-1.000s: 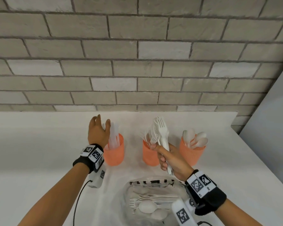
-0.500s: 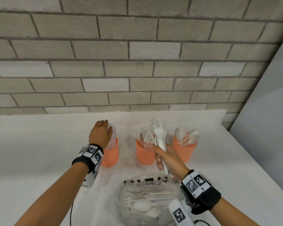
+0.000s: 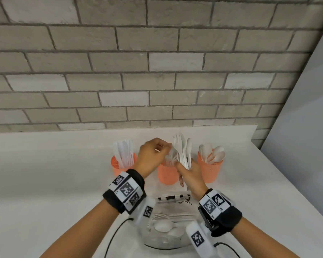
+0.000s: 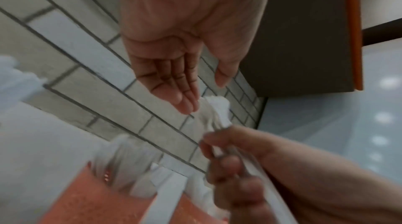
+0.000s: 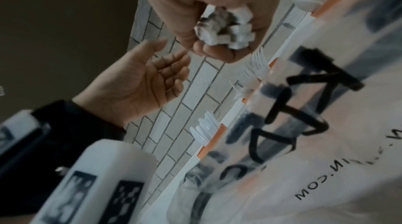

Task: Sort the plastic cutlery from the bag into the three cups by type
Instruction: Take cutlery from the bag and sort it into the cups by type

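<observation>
Upright, cutlery bundle (image 3: 183,151) in right hand (image 3: 191,175)

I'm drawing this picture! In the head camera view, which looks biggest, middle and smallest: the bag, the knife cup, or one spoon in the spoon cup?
1. The bag, though wrists hide part and it sits nearest the camera.
2. The knife cup.
3. One spoon, clearly smallest.

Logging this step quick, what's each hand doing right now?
Left hand: open, fingers straight, reaching toward the bundle.
Right hand: grips a bundle of white cutlery.
</observation>
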`<state>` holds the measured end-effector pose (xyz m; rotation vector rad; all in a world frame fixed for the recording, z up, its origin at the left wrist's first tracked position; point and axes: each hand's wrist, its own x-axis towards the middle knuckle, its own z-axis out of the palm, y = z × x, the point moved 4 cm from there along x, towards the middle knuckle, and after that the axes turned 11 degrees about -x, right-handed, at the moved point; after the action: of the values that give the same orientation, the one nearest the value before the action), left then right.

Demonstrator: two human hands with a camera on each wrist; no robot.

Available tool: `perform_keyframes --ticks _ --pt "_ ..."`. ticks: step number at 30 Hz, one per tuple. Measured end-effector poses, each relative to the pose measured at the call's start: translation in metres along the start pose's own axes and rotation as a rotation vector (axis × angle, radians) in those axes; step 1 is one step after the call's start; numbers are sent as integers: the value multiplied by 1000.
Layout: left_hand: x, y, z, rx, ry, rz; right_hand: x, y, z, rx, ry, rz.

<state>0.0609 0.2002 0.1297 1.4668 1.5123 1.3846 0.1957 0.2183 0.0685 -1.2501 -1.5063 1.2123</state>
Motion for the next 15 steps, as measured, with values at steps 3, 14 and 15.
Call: perform_keyframes --ticks 3,14,15 --pt "-10 -3 27 24 18 -71 2 6 -4 -93 97 -40" --pt "-13 -15 58 -173 34 -233 -21 15 -19 -8 -7 -21" --pt "-14 -15 58 -223 27 -257 -24 14 -20 18 -24 -3"
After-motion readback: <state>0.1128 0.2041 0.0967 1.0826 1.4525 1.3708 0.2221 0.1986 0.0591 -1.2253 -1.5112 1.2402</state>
